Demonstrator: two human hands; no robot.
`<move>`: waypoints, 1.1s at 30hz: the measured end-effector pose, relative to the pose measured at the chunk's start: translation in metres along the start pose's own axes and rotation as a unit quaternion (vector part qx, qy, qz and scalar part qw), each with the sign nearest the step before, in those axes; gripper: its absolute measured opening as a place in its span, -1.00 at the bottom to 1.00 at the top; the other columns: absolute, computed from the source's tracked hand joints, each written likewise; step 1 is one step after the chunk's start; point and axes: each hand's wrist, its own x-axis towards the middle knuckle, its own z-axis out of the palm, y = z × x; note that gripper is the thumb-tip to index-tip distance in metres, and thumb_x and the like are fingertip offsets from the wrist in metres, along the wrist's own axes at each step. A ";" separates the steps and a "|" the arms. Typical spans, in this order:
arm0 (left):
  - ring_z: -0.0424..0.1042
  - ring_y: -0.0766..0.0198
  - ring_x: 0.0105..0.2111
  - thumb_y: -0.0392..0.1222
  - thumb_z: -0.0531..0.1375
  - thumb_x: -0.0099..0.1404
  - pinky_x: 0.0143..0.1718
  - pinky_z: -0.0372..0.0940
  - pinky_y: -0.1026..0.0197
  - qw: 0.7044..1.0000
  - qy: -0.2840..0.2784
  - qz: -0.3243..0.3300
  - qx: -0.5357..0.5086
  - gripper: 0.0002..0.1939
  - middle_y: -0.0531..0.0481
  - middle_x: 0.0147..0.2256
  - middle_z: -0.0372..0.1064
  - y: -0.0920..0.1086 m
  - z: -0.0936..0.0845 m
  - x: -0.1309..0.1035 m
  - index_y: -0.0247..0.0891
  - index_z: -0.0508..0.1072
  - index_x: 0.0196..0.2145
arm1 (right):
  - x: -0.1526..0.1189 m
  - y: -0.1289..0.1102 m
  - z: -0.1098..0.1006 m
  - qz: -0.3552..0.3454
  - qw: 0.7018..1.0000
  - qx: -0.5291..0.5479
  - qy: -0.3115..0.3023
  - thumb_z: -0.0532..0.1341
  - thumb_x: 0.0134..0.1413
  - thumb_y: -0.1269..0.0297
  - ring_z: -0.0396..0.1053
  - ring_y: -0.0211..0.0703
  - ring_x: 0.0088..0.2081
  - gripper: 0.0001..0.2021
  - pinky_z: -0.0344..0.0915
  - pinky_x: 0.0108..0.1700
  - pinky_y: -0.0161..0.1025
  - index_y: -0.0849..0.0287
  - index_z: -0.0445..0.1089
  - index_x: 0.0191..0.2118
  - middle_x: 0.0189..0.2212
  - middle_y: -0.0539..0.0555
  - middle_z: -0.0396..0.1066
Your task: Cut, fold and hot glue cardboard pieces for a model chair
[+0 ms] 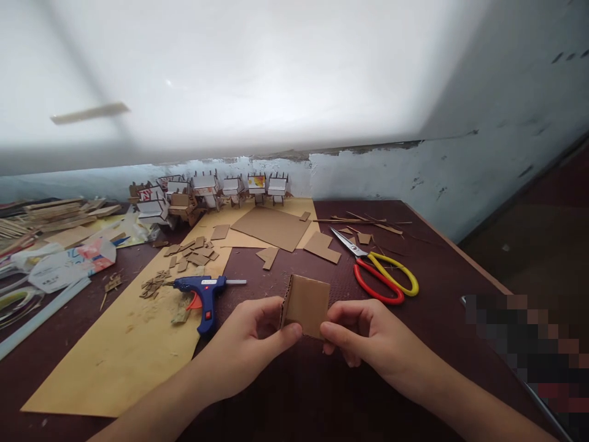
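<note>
Between my two hands I hold a small folded cardboard piece [307, 304] above the table's near part. My left hand [257, 337] pinches its left side, thumb on the front face and fingers behind the corrugated edge. At its lower right corner, my right hand [363, 334] grips with thumb and fingertips. To the left of my left hand lies a blue hot glue gun [205, 294] with a glue stick poking out of its back. Scissors [377, 264] with one red and one yellow handle rest beyond my right hand, blades partly open.
Cardboard scraps [196, 252], a larger cardboard sheet [271, 227] and thin sticks [359, 220] lie across the dark table [437, 319]. Several small cardboard chair-like models [232, 187] stand along the wall. Yellow board [115, 362] covers the left; wood strips [59, 215] pile behind.
</note>
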 end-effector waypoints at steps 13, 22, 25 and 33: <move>0.42 0.26 -0.28 -0.11 0.23 0.42 -0.19 0.27 0.25 0.997 0.059 -0.022 -0.049 -0.83 0.05 -0.34 0.47 -0.005 -0.007 0.004 -0.23 0.54 -0.28 | -0.002 -0.002 0.004 0.004 1.000 -0.027 0.003 0.39 0.17 0.14 0.30 -0.27 -0.45 -0.81 0.23 -0.41 -0.34 0.17 0.54 -0.28 -0.47 -0.02 0.47; 0.33 0.27 -0.32 -0.09 0.26 0.35 -0.27 0.19 0.26 0.997 0.068 -0.030 -0.024 -0.82 0.06 -0.37 0.39 0.000 -0.010 0.002 -0.25 0.49 -0.33 | 0.001 0.000 0.000 -0.012 0.998 0.004 0.056 0.35 0.20 0.05 0.22 -0.32 -0.53 -0.73 0.20 -0.43 -0.32 0.15 0.44 -0.22 -0.52 -0.06 0.44; 0.33 0.28 -0.33 -0.08 0.24 0.35 -0.28 0.19 0.27 0.996 0.085 -0.036 -0.011 -0.79 0.06 -0.38 0.39 0.000 -0.012 0.002 -0.26 0.47 -0.36 | 0.000 -0.001 0.001 -0.010 0.998 -0.007 0.057 0.31 0.22 -0.01 0.22 -0.31 -0.53 -0.70 0.21 -0.43 -0.32 0.16 0.45 -0.22 -0.52 -0.06 0.43; 0.33 0.34 -0.40 -0.17 0.23 0.32 -0.36 0.21 0.32 0.993 0.109 -0.049 0.001 -0.84 0.10 -0.44 0.35 -0.003 -0.014 0.005 -0.27 0.41 -0.39 | 0.004 0.001 0.000 0.004 0.997 -0.040 0.072 0.30 0.21 0.01 0.21 -0.31 -0.53 -0.72 0.17 -0.45 -0.32 0.16 0.48 -0.26 -0.53 -0.06 0.40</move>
